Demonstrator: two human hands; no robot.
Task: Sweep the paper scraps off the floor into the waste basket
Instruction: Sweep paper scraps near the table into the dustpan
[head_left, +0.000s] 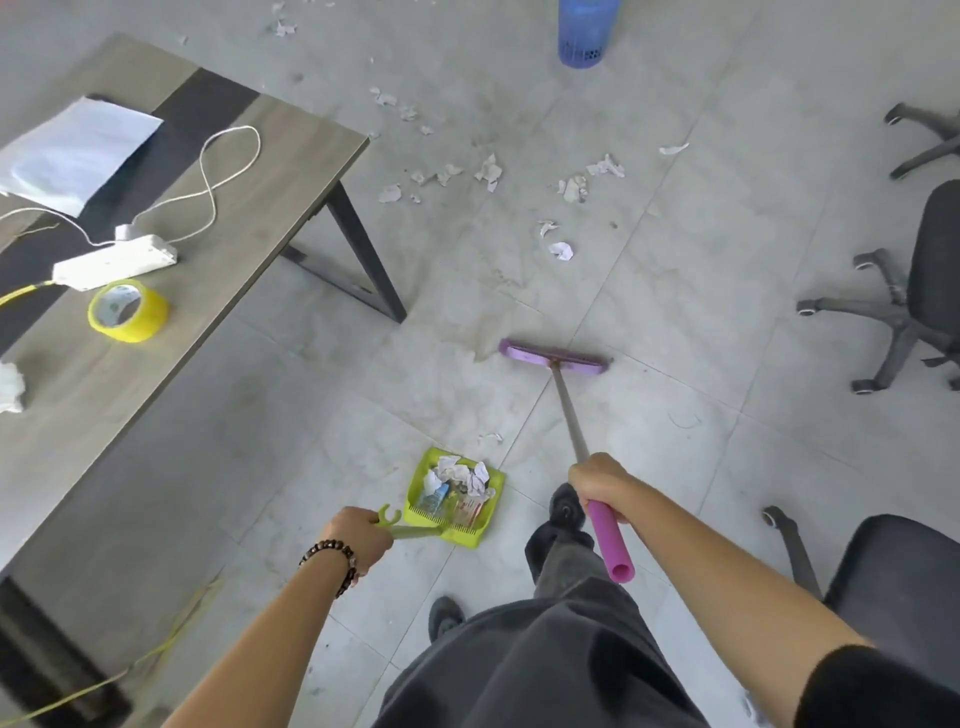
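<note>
Holding the broom (553, 357) by its pink grip, the right hand (597, 486) is curled tight, low and right of the middle. The broom head rests on the floor (675, 312) mid frame. The left hand (358, 535) grips the green dustpan (415, 506) handle; scraps (460, 474) sit in the pan. More scraps lie higher up, and the blue basket (584, 31) stands at the top.

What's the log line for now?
left hand grips loaded dustpan | right hand grips broom | paper scraps on floor | waste basket ahead

No legible text, seemingly, anywhere.
</note>
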